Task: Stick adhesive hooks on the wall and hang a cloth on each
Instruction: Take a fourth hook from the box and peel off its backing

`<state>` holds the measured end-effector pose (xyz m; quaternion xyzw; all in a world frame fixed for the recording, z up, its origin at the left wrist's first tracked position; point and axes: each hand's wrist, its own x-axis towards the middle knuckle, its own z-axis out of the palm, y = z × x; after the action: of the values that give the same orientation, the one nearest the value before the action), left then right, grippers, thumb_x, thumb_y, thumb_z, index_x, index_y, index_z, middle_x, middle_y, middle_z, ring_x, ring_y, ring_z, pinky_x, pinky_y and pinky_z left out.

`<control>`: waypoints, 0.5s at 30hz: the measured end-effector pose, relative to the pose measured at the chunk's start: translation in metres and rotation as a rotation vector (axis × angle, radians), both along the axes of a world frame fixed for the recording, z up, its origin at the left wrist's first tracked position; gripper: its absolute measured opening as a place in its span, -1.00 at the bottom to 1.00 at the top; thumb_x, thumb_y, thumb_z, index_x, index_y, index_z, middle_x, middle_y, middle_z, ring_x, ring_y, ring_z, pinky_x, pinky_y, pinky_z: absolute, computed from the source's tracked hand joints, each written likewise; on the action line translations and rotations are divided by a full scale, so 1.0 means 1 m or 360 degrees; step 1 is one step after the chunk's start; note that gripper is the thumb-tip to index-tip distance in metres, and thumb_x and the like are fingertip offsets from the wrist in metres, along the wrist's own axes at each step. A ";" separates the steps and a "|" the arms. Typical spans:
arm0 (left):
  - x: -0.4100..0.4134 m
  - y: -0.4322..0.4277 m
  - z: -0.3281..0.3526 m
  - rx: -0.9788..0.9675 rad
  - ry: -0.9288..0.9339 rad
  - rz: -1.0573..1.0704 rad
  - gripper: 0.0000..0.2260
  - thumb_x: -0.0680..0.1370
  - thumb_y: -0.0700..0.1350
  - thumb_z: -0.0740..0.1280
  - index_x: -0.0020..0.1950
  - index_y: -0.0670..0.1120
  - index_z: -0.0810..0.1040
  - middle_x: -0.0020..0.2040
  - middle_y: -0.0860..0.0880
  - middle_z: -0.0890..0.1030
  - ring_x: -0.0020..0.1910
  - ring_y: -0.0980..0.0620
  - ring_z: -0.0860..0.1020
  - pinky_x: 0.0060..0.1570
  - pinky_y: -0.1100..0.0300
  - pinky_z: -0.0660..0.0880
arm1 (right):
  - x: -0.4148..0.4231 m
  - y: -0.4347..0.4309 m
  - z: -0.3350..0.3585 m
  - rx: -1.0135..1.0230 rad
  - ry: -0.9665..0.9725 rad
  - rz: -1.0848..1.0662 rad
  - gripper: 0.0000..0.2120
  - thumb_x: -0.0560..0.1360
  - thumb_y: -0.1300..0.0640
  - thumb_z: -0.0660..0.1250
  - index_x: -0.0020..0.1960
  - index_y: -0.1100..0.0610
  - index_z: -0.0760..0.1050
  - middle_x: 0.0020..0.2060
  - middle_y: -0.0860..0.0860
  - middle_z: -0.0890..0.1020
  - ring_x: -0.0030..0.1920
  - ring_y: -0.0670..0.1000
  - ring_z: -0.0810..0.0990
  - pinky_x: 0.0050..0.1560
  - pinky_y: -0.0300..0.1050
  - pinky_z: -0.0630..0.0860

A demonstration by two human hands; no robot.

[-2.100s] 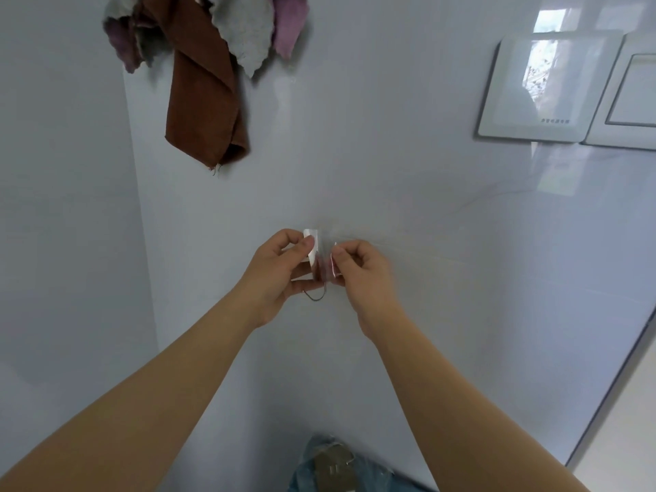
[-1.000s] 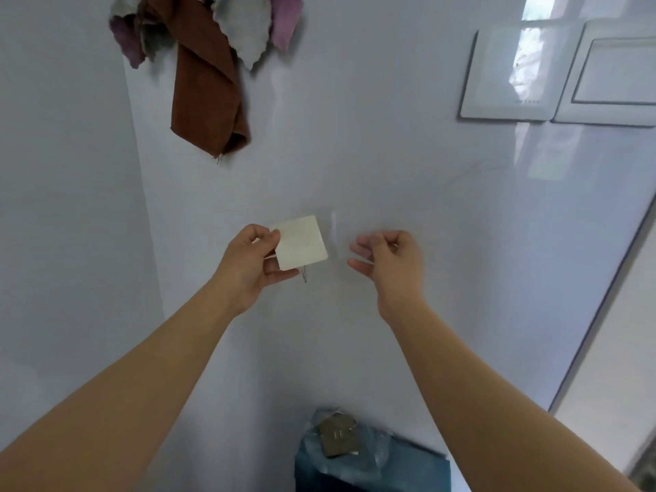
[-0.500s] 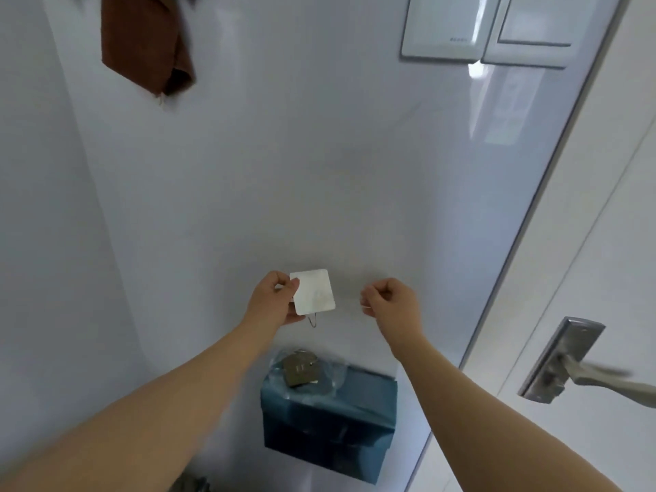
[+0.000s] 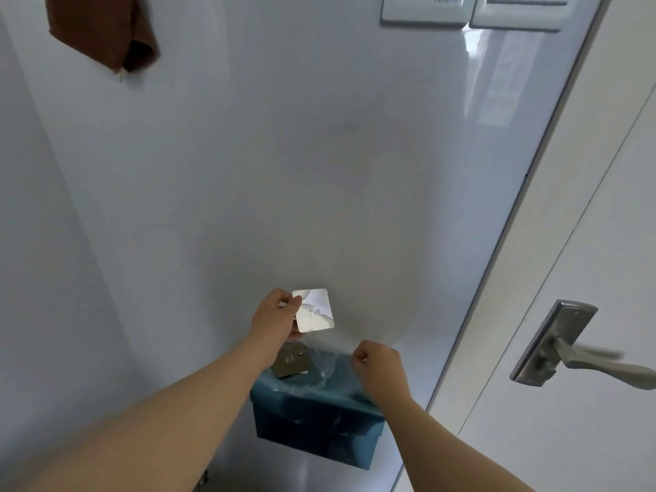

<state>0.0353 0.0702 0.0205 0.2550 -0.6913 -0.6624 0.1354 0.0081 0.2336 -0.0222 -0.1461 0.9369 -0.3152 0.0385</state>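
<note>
Hook (image 4: 314,310) was pinched by its edge in my left hand (image 4: 275,316), held before the wall (image 4: 319,172), likely to spare the adhesive. Right hand (image 4: 376,362) was curled above the blue box (image 4: 319,431); whether it held anything, I could not tell.

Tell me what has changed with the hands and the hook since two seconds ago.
Both hands were pinching the adhesive hook together. The right hand let go and dropped down and to the right; it is now curled over the blue box, nothing visible in it. The left hand still holds the hook by its edge, square pad facing the camera. The brown cloth still hangs on the wall.
</note>
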 end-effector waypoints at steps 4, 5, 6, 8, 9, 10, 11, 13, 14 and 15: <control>-0.004 -0.003 -0.006 0.0006 -0.0020 0.0001 -0.84 0.60 -0.17 0.21 -0.20 -0.08 0.37 0.03 -0.22 0.52 -0.25 -0.07 0.57 -0.10 -0.05 0.58 | -0.001 0.000 -0.011 0.0342 -0.0022 0.0132 -0.83 0.59 0.22 0.09 -0.05 0.14 0.46 -0.09 0.09 0.52 -0.14 0.00 0.42 -0.05 -0.21 0.38; -0.006 -0.003 -0.008 0.0006 -0.0031 0.0000 -0.83 0.60 -0.17 0.21 -0.20 -0.08 0.37 0.03 -0.23 0.53 -0.24 -0.09 0.57 -0.08 -0.06 0.58 | -0.001 0.000 -0.013 0.0392 -0.0044 0.0146 -0.83 0.59 0.23 0.08 -0.06 0.13 0.44 -0.11 0.09 0.51 -0.14 0.01 0.41 -0.05 -0.20 0.38; -0.007 -0.003 -0.009 -0.0001 -0.0044 0.0001 -0.83 0.60 -0.17 0.21 -0.21 -0.08 0.37 0.02 -0.23 0.53 -0.24 -0.09 0.57 -0.08 -0.05 0.58 | -0.003 0.000 -0.015 0.0433 -0.0077 0.0155 -0.83 0.59 0.25 0.08 -0.09 0.14 0.43 -0.12 0.09 0.49 -0.14 0.01 0.41 -0.03 -0.18 0.39; -0.009 -0.002 -0.012 -0.0021 -0.0068 0.0003 -0.82 0.59 -0.16 0.22 -0.21 -0.07 0.37 0.00 -0.21 0.54 -0.26 -0.06 0.57 -0.18 0.02 0.58 | -0.005 0.000 -0.021 0.0542 -0.0191 0.0171 -0.79 0.57 0.26 0.10 -0.23 0.14 0.37 -0.15 0.08 0.45 -0.15 0.03 0.41 -0.06 -0.15 0.39; -0.010 -0.002 -0.013 -0.0022 -0.0075 0.0000 -0.83 0.59 -0.16 0.22 -0.20 -0.07 0.37 0.00 -0.20 0.54 -0.26 -0.05 0.57 -0.23 0.07 0.58 | -0.006 0.000 -0.024 0.0593 -0.0248 0.0183 -0.76 0.56 0.25 0.13 -0.28 0.13 0.34 -0.15 0.06 0.44 -0.14 0.05 0.42 -0.09 -0.16 0.37; -0.011 -0.002 -0.014 -0.0019 -0.0083 -0.0010 -0.84 0.60 -0.15 0.22 -0.19 -0.07 0.38 0.00 -0.18 0.54 -0.26 -0.03 0.57 -0.28 0.11 0.58 | -0.007 0.000 -0.028 0.0629 -0.0280 0.0198 -0.78 0.55 0.24 0.14 -0.27 0.14 0.36 -0.15 0.05 0.44 -0.13 0.07 0.45 -0.09 -0.15 0.39; -0.012 -0.002 -0.014 -0.0019 -0.0086 -0.0027 -0.85 0.60 -0.15 0.22 -0.19 -0.07 0.39 -0.02 -0.16 0.54 -0.25 -0.02 0.57 -0.30 0.14 0.57 | -0.008 0.001 -0.031 0.0643 -0.0296 0.0209 -0.84 0.55 0.23 0.15 -0.19 0.16 0.43 -0.14 0.06 0.46 -0.11 0.08 0.48 -0.07 -0.13 0.43; -0.012 -0.002 -0.013 -0.0024 -0.0082 -0.0057 -0.85 0.60 -0.15 0.22 -0.18 -0.06 0.39 -0.09 -0.09 0.54 -0.25 0.01 0.56 -0.27 0.13 0.57 | -0.008 0.002 -0.033 0.0627 -0.0303 0.0215 -0.82 0.53 0.19 0.15 0.00 0.16 0.52 -0.08 0.10 0.53 -0.06 0.10 0.52 0.02 -0.10 0.48; -0.013 -0.002 -0.012 -0.0025 -0.0079 -0.0065 -0.84 0.60 -0.15 0.22 -0.19 -0.06 0.39 -0.13 -0.06 0.53 -0.25 0.02 0.56 -0.23 0.12 0.57 | -0.009 0.003 -0.033 0.0611 -0.0289 0.0202 -0.78 0.53 0.18 0.15 0.08 0.15 0.52 -0.01 0.12 0.57 0.00 0.12 0.54 0.07 -0.10 0.47; -0.014 -0.002 -0.011 -0.0023 -0.0071 -0.0064 -0.83 0.60 -0.16 0.22 -0.20 -0.07 0.38 -0.16 -0.04 0.52 -0.26 0.02 0.55 -0.20 0.09 0.57 | -0.009 0.003 -0.030 0.0572 -0.0272 0.0178 -0.76 0.54 0.16 0.14 0.13 0.15 0.51 0.06 0.12 0.58 0.06 0.13 0.54 0.10 -0.09 0.47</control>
<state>0.0216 0.0682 0.0095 0.2547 -0.7039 -0.6542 0.1085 -0.0014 0.2369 -0.0524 -0.1613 0.9618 -0.1518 0.1608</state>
